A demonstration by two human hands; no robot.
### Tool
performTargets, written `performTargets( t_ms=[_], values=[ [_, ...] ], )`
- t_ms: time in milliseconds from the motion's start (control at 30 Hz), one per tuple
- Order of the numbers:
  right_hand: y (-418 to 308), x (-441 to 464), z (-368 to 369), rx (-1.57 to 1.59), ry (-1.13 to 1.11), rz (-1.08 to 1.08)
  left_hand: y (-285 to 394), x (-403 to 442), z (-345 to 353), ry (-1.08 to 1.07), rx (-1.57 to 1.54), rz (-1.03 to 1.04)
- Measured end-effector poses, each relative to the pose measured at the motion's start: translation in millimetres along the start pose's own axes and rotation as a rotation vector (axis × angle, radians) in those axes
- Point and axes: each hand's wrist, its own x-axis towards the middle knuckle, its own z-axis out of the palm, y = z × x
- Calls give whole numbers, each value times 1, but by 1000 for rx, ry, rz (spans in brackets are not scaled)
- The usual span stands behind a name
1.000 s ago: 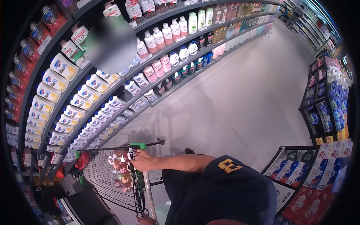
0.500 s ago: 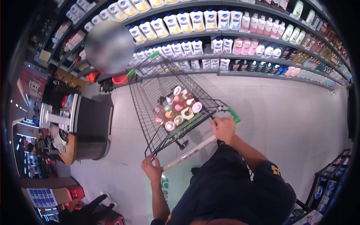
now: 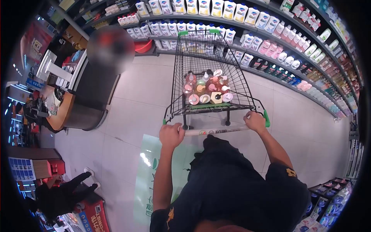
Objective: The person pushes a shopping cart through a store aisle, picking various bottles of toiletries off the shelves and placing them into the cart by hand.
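Observation:
A wire shopping cart (image 3: 216,111) with green corner pieces stands straight ahead of me. My left hand (image 3: 172,135) is closed around the left end of its pale push handle (image 3: 222,131). Around the right end, near a green corner, my right hand (image 3: 256,121) is wrapped. Inside the cart, near the handle side, several pump bottles (image 3: 211,87) stand grouped together, with pink, reddish, yellow and green tones. The far part of the basket shows bare wire mesh.
Shelves of white jugs (image 3: 228,11) and pink bottles (image 3: 266,48) curve across the front and right. A checkout counter (image 3: 92,100) stands left, a red basket (image 3: 143,46) beyond it. A person (image 3: 65,193) is at lower left. A green floor sticker (image 3: 148,170) lies beside me.
The cart has swung from pointing up-left to pointing straight ahead, its bottles turning with it. My hands have moved with the handle, and my left fingers have closed more fully around it.

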Motion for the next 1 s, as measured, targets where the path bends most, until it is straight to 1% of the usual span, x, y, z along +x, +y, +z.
performTargets(
  t_ms=[67, 167, 300, 367, 400, 467, 533, 600, 633, 667, 700, 733, 767, 800, 867, 1000],
  values=[
    [-14, -13, 5, 3, -54, 12, -18, 11, -6, -35, -6, -7],
    [-32, -18, 21, 61, -128, -63, -51, 35, -10, -66, -3, 10],
    [-72, -29, 45, 122, -116, 22, -101, 77, -17, -95, 12, 92],
    [-101, -40, 44, 231, 2, 85, -120, 100, -22, -128, -10, 110],
    [-118, -42, 43, 249, -4, 90, -131, 113, -22, -143, -40, 121],
    [-147, -47, 47, 313, 83, 210, -152, 141, -21, -176, -37, 146],
    [-170, -45, 63, 331, 87, 230, -172, 169, -25, -197, -52, 197],
    [-191, -43, 76, 362, 116, 205, -190, 199, -33, -230, -62, 217],
    [-206, -42, 86, 388, 233, 144, -201, 213, -34, -251, -55, 246],
    [-222, -44, 92, 390, 236, 154, -215, 221, -36, -282, -50, 268],
    [-246, -44, 86, 470, 268, 138, -226, 234, -35, -289, -57, 275],
    [-270, -45, 83, 543, 313, 124, -243, 247, -35, -250, -55, 310],
    [-287, -45, 93, 539, 361, 78, -258, 258, -33, -216, -63, 343],
    [-304, -46, 95, 519, 366, 106, -267, 270, -36, -228, -94, 351],
    [-345, -42, 95, 631, 421, 133, -287, 303, -46, -326, -76, 344],
    [-412, -27, 100, 605, 500, 168, -334, 360, -37, -338, -85, 434]
  ],
)
